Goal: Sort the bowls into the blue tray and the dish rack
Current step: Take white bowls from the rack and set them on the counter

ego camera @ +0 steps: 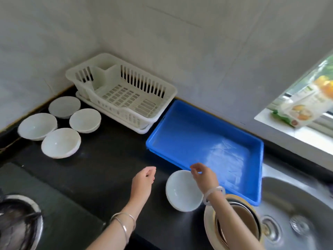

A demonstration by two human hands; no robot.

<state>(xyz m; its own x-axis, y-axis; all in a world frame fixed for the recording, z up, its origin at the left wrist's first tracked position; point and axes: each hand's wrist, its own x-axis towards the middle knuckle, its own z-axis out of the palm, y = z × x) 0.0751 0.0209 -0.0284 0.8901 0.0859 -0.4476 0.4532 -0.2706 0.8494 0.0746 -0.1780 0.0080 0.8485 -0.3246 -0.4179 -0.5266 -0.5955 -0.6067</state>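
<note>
The blue tray [207,141] is a shallow rectangular plastic pan with a raised rim. It lies on the glossy black countertop [108,168], and its smooth floor catches a pale glare.

Touching the tray's far-left corner is the dish rack [126,92], a white plastic basket with slotted walls and a grid floor, set on a matching drip pan. Well to the left of the tray, beyond the rack, four round white bowls stand upright in a tight cluster: a far bowl [64,107], a middle bowl [85,120], a left bowl [37,126] and a near bowl [60,142].

A fifth white bowl [182,191], smooth and glossy, sits just beside the tray's near edge.

The right hand [203,175] hovers over that bowl's far rim at the tray's near edge. Its fingers are loosely curled and grip nothing; I cannot tell whether they touch the rim. A pale bangle [214,193] circles its wrist.

The left hand [144,181] hangs to the left of the tray's near corner, with relaxed fingers holding nothing. Two thin silver bangles [124,222] sit on its wrist.

At the tray's near-right corner is a stack of nested dishes [234,219] in cream and metal. It stands at the edge of a round stainless steel sink [297,204].
</note>
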